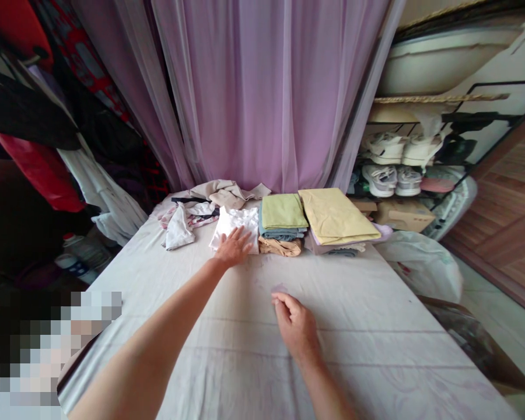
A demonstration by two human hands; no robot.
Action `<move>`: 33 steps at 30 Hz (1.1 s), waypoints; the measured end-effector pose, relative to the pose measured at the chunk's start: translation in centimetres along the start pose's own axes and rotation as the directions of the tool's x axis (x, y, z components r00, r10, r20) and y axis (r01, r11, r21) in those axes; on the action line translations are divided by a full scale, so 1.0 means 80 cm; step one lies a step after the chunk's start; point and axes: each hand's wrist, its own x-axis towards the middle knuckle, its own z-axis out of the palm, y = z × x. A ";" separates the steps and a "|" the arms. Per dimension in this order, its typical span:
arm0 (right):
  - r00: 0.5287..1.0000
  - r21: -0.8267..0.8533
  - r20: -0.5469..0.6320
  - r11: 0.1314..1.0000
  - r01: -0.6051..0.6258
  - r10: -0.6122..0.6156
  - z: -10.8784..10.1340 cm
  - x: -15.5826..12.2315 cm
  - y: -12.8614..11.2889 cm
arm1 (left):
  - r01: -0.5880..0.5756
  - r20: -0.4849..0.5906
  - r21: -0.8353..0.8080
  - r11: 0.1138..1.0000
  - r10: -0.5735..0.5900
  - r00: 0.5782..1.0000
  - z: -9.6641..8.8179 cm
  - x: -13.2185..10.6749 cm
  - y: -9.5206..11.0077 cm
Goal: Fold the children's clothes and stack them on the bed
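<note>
At the far end of the pale sheet-covered bed, left hand spread open and palm-down, as if holding flat a white garment beside folded clothes stacks, right hand half-curled and gripping nothing, nearer across the sheet.

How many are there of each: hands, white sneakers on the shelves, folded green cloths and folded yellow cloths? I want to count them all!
Hands (left hand, right hand): 2
White sneakers: 4
Folded green cloth: 1
Folded yellow cloth: 1
Total: 8
</note>
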 end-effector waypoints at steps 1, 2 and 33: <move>1.000 0.002 -0.002 1.000 -0.003 0.003 0.000 0.000 0.000 | 0.017 -0.045 0.016 1.000 -0.016 0.999 -0.001 -0.003 -0.006; 1.000 0.004 0.000 1.000 -0.004 0.004 0.000 0.000 0.000 | 0.043 -0.089 0.032 0.999 -0.040 0.995 -0.001 -0.006 -0.012; 0.995 0.038 0.062 0.996 -0.081 0.079 -0.002 0.002 0.007 | 0.489 -0.372 -0.279 0.827 -0.562 0.739 -0.006 -0.093 -0.150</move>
